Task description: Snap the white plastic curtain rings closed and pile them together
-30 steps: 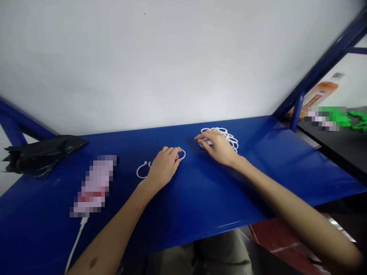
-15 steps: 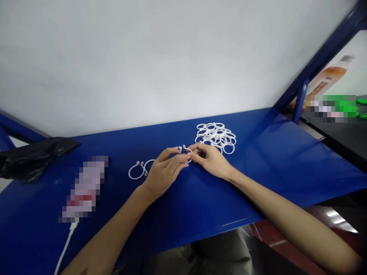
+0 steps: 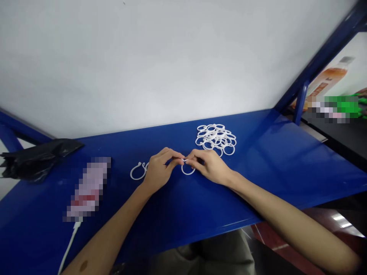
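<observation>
Between my two hands a white plastic ring (image 3: 188, 173) hangs down, its top pinched at the fingertips. My left hand (image 3: 159, 166) is closed, thumb and forefinger pressed together at the ring's upper left. Closed too, my right hand (image 3: 211, 164) grips the ring's upper right side. Fingers hide the top of the ring. Left of my left hand lies an open white ring (image 3: 137, 178) with small knobs at its ends; a second one beside it is mostly covered by the hand. Behind my right hand sits a pile of similar white rings (image 3: 216, 136).
Everything lies on a blue metal shelf (image 3: 258, 152) against a pale wall (image 3: 160, 65). On the left are a black plastic bag (image 3: 43, 158), a blurred-out flat object (image 3: 91, 187) and a white cable (image 3: 69, 244). An orange bottle (image 3: 327, 82) leans beyond the blue post (image 3: 301, 101).
My hands have come together at the top of the ring, which now hangs below the fingertips. Before, its ends stood up apart between my hands.
</observation>
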{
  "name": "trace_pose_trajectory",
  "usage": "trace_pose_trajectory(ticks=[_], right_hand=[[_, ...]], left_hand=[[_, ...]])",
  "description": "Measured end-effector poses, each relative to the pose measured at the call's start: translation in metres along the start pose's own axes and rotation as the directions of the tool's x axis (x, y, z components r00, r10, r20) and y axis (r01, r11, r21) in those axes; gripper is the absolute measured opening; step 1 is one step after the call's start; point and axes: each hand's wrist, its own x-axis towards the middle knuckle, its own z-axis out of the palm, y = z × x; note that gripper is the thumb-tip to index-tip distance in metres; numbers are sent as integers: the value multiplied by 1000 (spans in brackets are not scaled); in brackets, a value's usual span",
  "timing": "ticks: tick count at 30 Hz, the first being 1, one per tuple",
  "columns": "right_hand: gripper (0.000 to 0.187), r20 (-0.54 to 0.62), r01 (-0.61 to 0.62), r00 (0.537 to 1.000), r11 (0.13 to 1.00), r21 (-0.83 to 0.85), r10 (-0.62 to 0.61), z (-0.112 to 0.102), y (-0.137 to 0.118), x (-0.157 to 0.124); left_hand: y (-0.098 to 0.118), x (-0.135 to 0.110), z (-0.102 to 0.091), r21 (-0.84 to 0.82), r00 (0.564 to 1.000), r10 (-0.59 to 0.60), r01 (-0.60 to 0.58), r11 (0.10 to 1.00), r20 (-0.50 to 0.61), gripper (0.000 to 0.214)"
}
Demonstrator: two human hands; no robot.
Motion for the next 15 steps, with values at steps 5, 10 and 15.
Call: trace_pose_trajectory(ticks=[5, 10, 15], right_hand=[[20, 96, 194, 978, 973, -128, -183, -3, 2, -4], [24, 104, 280, 959, 943, -182, -265, -3, 0, -4], [24, -103, 143, 975, 915, -378, -195, -24, 7, 1]], left_hand=[[5, -3, 1, -14, 999, 35, -34, 999, 10, 15], [1, -2, -3, 93, 999, 37, -39, 995, 28, 12], [0, -2, -9, 526, 998, -45, 16, 850, 42, 35]])
